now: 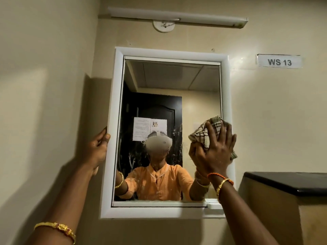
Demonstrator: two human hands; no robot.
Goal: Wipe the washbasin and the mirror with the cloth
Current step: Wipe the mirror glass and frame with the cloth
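Here, right hand (215,149) presses checked woven cloth (206,134) against mirror (169,82)

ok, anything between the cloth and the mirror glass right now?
Nothing visible. The right hand presses the cloth flat against the mirror near its right edge. The left hand grips the left side of the frame, clear of the glass.

Mirror (169,85) on wall; left hand (98,149) at its left frame edge, cloth (205,133) under right hand (215,152) near right edge.
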